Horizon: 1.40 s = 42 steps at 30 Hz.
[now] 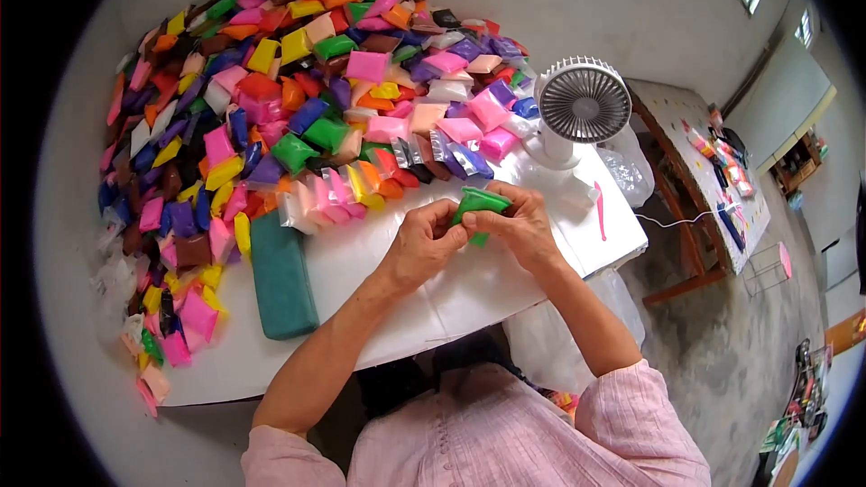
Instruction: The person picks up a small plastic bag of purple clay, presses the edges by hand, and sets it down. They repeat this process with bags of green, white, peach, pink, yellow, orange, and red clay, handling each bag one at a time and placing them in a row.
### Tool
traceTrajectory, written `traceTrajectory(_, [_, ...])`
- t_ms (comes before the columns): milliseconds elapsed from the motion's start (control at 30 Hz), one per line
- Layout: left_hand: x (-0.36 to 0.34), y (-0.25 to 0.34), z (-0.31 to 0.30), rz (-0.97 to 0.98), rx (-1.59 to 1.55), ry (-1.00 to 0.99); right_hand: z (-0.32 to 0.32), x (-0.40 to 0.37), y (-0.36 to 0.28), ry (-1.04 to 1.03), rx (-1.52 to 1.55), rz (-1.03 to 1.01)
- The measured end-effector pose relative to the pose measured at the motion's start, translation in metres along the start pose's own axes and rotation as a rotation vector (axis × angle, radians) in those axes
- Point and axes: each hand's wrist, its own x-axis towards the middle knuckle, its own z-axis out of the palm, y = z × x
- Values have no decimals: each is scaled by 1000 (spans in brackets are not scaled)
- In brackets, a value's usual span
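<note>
A small bright green packet (pixel 481 201) is held up over the near part of the white table, between my two hands. My left hand (pixel 428 236) pinches its left side with thumb and fingers. From the right, my right hand (pixel 521 227) grips the same packet, thumb across its front. Part of the green packet hangs below the thumbs; the rest is covered by fingers. Just beyond my hands lies a row of packets (pixel 338 198) in pink, yellow and orange. What the packets contain cannot be told.
A large heap of coloured packets (pixel 298 81) covers the table's (pixel 379 298) back and left. A teal box-like case (pixel 282 278) lies left of my hands. A white fan (pixel 584 106) stands at right, near a pink tool (pixel 601 212). Another table (pixel 699 162) stands further right.
</note>
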Motion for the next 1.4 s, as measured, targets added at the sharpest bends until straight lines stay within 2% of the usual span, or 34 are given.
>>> traceTrajectory(167, [0, 5, 4, -18, -28, -1, 7, -2, -6, 78, -33, -134])
traceTrajectory(467, [-1, 9, 6, -29, -41, -28, 14, -3, -9, 203, -158, -171])
traceTrajectory(667, [1, 4, 8, -15, -56, -28, 14, -3, -9, 262, -182, -119])
traceTrajectory(767, [0, 12, 7, -70, -23, 0, 13, -4, -11, 257, -188, -81])
traceTrajectory(967, [0, 4, 2, -19, -31, 25, 7, -5, -9, 110, -61, 7])
traceTrajectory(1167, [0, 1, 1, -16, -6, -21, 4, -4, -1, 150, -167, -140])
traceTrajectory(1400, [0, 4, 4, -32, -15, -29, 7, -4, 3, 189, -140, -213])
